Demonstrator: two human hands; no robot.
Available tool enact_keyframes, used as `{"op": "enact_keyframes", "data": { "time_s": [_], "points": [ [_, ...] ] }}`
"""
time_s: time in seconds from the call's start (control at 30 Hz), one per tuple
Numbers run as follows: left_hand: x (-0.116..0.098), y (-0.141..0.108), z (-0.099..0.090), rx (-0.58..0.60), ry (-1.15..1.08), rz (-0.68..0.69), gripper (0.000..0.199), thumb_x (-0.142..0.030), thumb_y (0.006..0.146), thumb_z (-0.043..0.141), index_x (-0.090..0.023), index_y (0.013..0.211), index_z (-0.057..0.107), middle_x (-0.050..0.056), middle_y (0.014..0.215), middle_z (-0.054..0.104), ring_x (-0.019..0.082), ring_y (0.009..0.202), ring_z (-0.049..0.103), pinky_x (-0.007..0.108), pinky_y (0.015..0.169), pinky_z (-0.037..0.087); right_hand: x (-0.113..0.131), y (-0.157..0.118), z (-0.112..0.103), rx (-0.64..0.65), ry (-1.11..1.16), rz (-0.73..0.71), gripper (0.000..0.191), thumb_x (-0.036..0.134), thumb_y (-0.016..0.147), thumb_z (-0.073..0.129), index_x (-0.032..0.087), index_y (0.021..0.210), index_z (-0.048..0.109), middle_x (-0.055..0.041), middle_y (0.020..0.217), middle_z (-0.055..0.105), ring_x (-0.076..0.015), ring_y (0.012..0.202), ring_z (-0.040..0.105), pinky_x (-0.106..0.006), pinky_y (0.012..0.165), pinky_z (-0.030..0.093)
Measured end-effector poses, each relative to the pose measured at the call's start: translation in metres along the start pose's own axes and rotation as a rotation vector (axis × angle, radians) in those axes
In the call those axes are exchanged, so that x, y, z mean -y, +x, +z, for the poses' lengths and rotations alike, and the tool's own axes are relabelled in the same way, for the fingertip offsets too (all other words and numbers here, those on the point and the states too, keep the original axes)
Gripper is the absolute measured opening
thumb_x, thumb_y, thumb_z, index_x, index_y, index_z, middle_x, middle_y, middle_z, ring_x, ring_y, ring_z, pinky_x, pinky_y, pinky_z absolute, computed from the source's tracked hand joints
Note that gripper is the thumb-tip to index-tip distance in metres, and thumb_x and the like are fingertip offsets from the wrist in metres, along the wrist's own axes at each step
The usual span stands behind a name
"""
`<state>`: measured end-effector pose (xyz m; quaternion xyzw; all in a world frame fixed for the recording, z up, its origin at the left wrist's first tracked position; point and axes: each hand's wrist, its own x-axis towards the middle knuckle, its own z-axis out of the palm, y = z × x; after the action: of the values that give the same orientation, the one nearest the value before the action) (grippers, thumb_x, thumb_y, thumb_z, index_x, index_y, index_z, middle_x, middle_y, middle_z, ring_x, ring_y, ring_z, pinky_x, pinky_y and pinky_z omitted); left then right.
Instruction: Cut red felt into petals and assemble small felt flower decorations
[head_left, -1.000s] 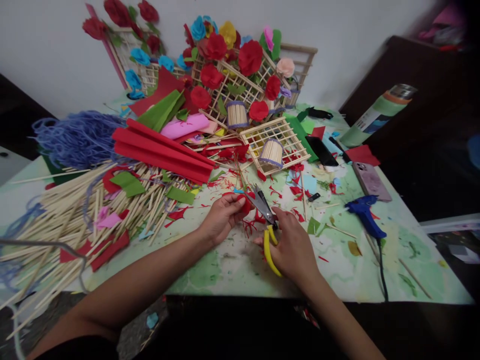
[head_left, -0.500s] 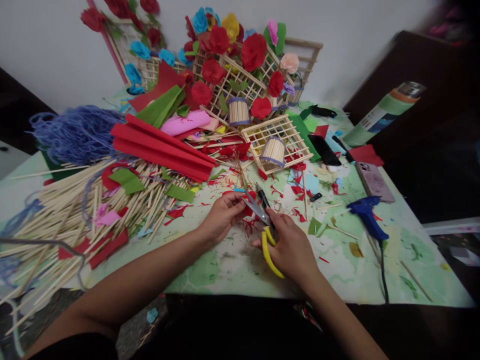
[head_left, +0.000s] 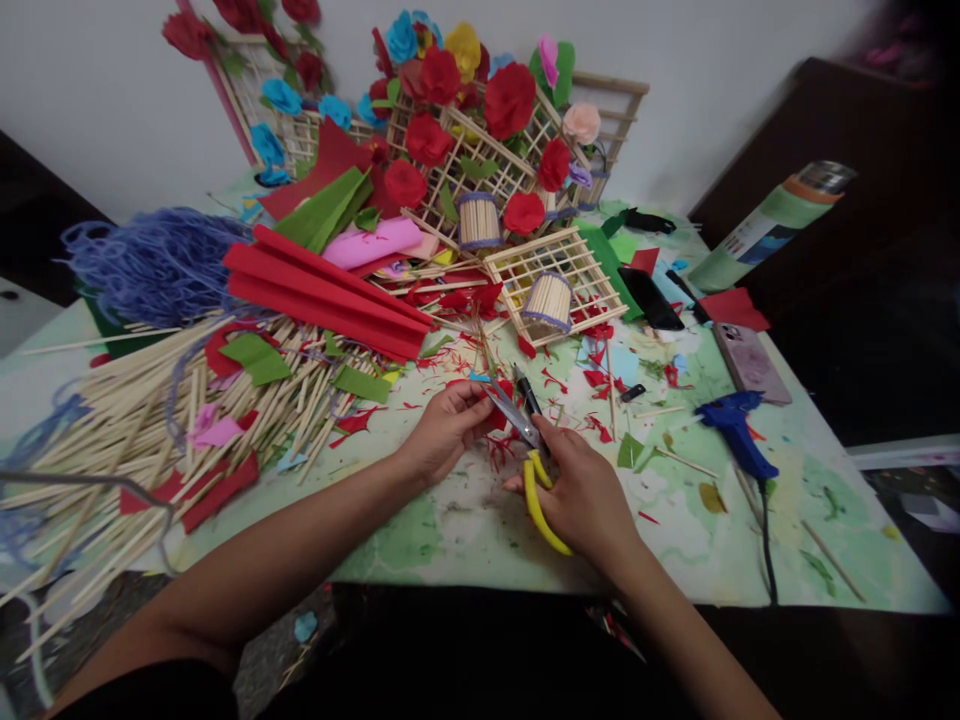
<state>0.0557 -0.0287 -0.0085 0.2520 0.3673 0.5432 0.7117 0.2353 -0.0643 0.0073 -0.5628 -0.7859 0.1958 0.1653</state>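
Note:
My right hand (head_left: pixel 589 490) is closed around the yellow handles of a pair of scissors (head_left: pixel 538 505), whose blades point away and to the left. My left hand (head_left: pixel 450 430) pinches a small piece of red paper (head_left: pixel 498 408) at the blades; the fingers hide part of it. A black pen (head_left: pixel 526 390) lies just beyond the scissors. Around and under both hands the table (head_left: pixel 420 540) is strewn with thin red paper scraps (head_left: pixel 442 362).
On the left lie many bamboo sticks (head_left: pixel 150 420), purple yarn (head_left: pixel 154 265) and folded red paper (head_left: pixel 322 295). Stick lattices with paper flowers (head_left: pixel 510 100) stand at the back. To the right are a blue glue gun (head_left: pixel 739 430), phone (head_left: pixel 750 362) and bottle (head_left: pixel 772 225).
Both hands stay in nearly the same place. The red paper at the blades shows slightly more to the right of the left fingertips, and the view has shifted a little.

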Motion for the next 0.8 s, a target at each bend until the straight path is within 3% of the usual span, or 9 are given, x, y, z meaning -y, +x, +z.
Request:
{"op": "enact_keyframes", "data": {
  "time_s": [0.4, 0.8],
  "points": [
    [-0.004, 0.001, -0.002, 0.005, 0.041, -0.023, 0.021, -0.022, 0.063, 0.078, -0.012, 0.076, 0.065, 0.001, 0.071, 0.064, 0.009, 0.065, 0.060, 0.022, 0.066, 0.049, -0.003, -0.001, -0.004, 0.016, 0.029, -0.015, 0.065, 0.043, 0.076, 0.061, 0.011, 0.132, 0.049, -0.0146, 0.105, 0.066, -0.0252, 0.087, 0.063, -0.035, 0.076, 0.049],
    [-0.010, 0.007, -0.011, 0.039, 0.210, 0.044, 0.015, -0.019, 0.063, 0.075, -0.014, 0.071, 0.064, -0.001, 0.064, 0.062, 0.008, 0.058, 0.056, 0.020, 0.060, 0.044, -0.007, -0.003, -0.007, 0.020, 0.040, -0.026, 0.059, 0.038, 0.076, 0.060, 0.012, 0.129, 0.053, -0.0110, 0.094, 0.068, -0.0206, 0.075, 0.062, -0.028, 0.060, 0.045]
  ]
}}
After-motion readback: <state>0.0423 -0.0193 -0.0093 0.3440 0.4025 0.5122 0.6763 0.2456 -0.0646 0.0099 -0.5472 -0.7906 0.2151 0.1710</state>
